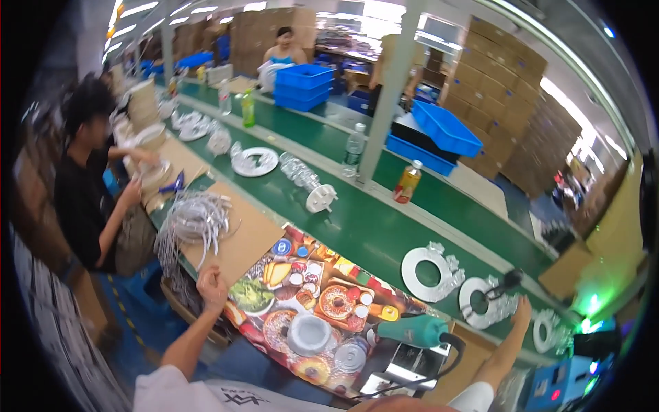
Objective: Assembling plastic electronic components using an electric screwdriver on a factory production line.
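My left hand [213, 288] is raised beside the brown cardboard sheet [237, 250], its fingers curled in, with nothing visible in them. Just beyond it lies a loose bundle of white cables [199, 220]. Stretched far to the right, my right hand [523, 312] has its fingers closed at the clear plastic wrap of a flat white ring [470, 312] on the green conveyor belt [367, 237]. A dark object [511, 278] shows by that ring. In front of me, a round grey-white part [309, 334] and a clear-wrapped disc [350, 356] rest on a food-print mat [274, 323].
A teal handheld tool [412, 331] with a black cord lies near me at right. More white rings [424, 273] and wrapped parts [319, 198] line the belt. Bottles [407, 182] and blue crates [446, 128] stand farther back. A co-worker [93, 178] works at left.
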A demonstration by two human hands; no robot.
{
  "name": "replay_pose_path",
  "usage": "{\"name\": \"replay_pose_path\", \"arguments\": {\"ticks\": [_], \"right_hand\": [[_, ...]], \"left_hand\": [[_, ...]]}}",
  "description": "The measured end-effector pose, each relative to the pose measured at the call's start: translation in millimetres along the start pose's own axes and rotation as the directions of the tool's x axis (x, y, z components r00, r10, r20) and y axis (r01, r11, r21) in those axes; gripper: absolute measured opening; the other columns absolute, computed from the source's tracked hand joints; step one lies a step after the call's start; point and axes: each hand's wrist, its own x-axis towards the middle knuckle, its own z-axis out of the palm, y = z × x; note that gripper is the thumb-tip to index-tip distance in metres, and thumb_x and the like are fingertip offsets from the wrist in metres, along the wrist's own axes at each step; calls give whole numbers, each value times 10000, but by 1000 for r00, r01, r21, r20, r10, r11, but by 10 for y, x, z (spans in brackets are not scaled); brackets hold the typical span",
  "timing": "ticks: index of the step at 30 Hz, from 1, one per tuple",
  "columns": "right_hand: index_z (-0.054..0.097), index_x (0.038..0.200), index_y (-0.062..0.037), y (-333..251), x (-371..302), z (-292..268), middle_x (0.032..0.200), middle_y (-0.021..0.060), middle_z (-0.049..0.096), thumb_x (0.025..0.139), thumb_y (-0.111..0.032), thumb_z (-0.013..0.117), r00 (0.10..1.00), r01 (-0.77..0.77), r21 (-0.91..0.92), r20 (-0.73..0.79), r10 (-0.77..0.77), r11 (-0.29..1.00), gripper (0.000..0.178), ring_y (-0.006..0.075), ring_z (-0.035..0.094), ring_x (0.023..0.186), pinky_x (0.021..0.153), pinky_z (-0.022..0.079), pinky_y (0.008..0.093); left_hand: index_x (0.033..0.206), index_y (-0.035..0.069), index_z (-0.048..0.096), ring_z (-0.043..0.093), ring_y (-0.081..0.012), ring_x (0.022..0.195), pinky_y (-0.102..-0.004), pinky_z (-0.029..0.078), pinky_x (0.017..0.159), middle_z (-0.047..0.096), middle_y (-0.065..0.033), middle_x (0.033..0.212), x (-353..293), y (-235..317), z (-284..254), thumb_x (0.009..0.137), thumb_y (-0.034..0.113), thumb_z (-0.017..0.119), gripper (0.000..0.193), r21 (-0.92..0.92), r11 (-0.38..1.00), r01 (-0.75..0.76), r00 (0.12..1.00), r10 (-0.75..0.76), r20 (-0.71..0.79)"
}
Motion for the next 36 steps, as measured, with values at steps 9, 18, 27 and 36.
{"name": "replay_pose_path", "arguments": {"ticks": [9, 18, 27, 36], "right_hand": [[400, 1364, -224, -192, 237, -53, 1315, 156, 497, 604, 22, 698, 961, -164, 88, 240, 139, 983, 852, 348, 490, 1190, 957, 444, 409], [356, 1367, -101, -459, 319, -13, 1150, 155, 605, 906, -144, 520, 956, -68, -171, 271, 113, 983, 490, 367, 606, 1001, 814, 514, 453], [396, 1341, -114, -252, 270, 386, 1248, 128, 547, 846, -118, 561, 997, -72, 7, -39, 72, 997, 521, 359, 537, 1109, 888, 455, 487], [455, 1278, -109, -290, 335, 339, 1271, 157, 515, 664, 13, 609, 977, 211, 43, 18, -212, 977, 644, 346, 505, 1155, 943, 431, 432]], "left_hand": [[770, -19, 563, 626, -345, 814, -368, 498, 743, 637, -183, 877, 30, 110, -52, 683, -60, 538, 100, -9, 999, 33, 999, -33, 0], [756, -22, 560, 626, -348, 808, -367, 497, 734, 638, -183, 866, 18, 125, -79, 688, -61, 533, 83, -1, 999, 46, 999, -46, -6], [749, -16, 548, 625, -345, 799, -370, 494, 735, 639, -176, 857, 28, 107, -49, 703, -67, 540, 69, 23, 1000, 12, 1000, -13, 25], [757, -21, 549, 626, -340, 801, -365, 493, 742, 639, -177, 866, 50, 109, -54, 705, -74, 537, 75, 29, 999, 16, 999, -17, 46]]}}
